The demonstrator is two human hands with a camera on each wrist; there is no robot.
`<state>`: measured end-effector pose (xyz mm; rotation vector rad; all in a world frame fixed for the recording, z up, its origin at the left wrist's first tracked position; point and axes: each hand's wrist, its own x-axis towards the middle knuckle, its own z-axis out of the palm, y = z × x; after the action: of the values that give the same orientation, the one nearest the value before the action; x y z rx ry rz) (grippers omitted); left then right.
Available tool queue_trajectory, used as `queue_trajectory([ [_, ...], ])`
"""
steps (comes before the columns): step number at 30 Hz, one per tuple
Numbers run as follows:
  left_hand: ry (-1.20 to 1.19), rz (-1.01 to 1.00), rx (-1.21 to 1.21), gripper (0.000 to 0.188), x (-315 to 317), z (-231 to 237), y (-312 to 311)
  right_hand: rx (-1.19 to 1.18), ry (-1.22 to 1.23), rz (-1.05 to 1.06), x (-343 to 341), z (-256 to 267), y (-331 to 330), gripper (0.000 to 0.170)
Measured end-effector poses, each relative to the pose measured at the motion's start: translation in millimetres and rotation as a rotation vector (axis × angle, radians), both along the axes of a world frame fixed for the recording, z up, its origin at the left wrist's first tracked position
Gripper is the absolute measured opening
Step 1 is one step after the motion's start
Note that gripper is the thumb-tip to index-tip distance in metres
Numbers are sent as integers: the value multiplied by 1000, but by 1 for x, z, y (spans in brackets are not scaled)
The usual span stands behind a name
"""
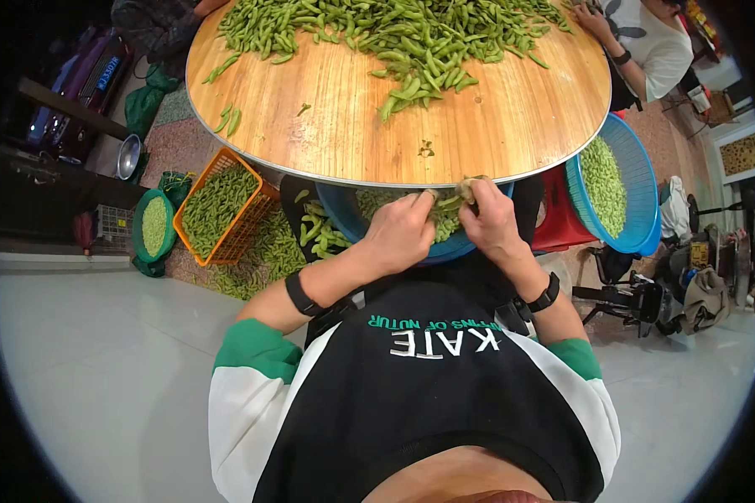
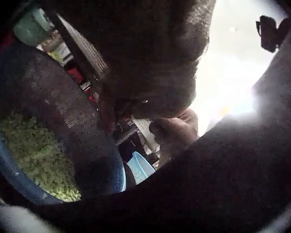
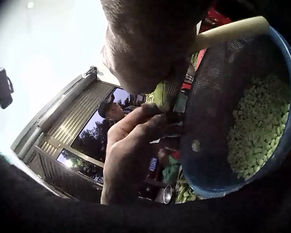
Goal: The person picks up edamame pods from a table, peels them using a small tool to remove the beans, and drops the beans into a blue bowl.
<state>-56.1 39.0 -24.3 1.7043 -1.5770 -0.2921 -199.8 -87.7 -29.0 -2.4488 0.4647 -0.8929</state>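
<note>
Over a blue basin [image 1: 330,208] at the table's near edge, both hands come close together. A green soybean pod [image 3: 161,97] lies between their fingers in the right wrist view. My left hand [image 1: 401,230] pinches the pod from one side with thumb and curled fingers. From the other side my right hand [image 1: 492,222] grips it, its fingertips looking soiled. Shelled green beans [image 3: 259,126] fill the basin's bottom. One pale bean [image 3: 196,146] shows against its dark inside. The left wrist view is dark, and the left fingertips are hidden there.
Heaped pods [image 1: 428,42] cover the far part of the round wooden table [image 1: 310,142]. An orange crate [image 1: 247,205] of pods and a green basin [image 1: 169,226] of beans stand left. Right is a blue basket [image 1: 637,176] of beans. Two people sit across the table.
</note>
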Motion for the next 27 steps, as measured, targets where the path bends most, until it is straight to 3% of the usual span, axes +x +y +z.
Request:
queue_trajectory([
  [3, -133, -57, -207, 16, 8, 27, -3, 101, -2, -10, -1, 1, 0, 21],
  [7, -220, -9, -400, 24, 35, 21, -51, 264, -44, 10, 6, 4, 3, 17],
  [12, -269, -136, -278, 24, 51, 2, -56, 425, -73, 3, 6, 11, 6, 16],
  [17, -278, -79, -186, 23, 45, 12, -46, 348, -65, -36, 8, 14, 4, 16],
  [19, 374, -65, -58, 17, 37, 24, -40, 338, -68, -44, 10, 15, 6, 16],
  [20, 375, -62, -55, 17, 34, 23, -35, 312, -80, -32, 12, 14, 6, 17],
  [22, 786, -159, 136, 12, 31, 22, -30, 279, -95, -17, 16, 13, 6, 18],
  [24, 818, -135, 108, 10, 28, 22, -25, 136, -115, -18, 19, 10, 10, 19],
  [26, 849, -105, 81, 9, 29, 18, -16, 149, -105, 6, 23, 12, 16, 20],
  [27, 714, -67, 72, 9, 33, 13, -10, 157, -96, 30, 25, 14, 17, 20],
])
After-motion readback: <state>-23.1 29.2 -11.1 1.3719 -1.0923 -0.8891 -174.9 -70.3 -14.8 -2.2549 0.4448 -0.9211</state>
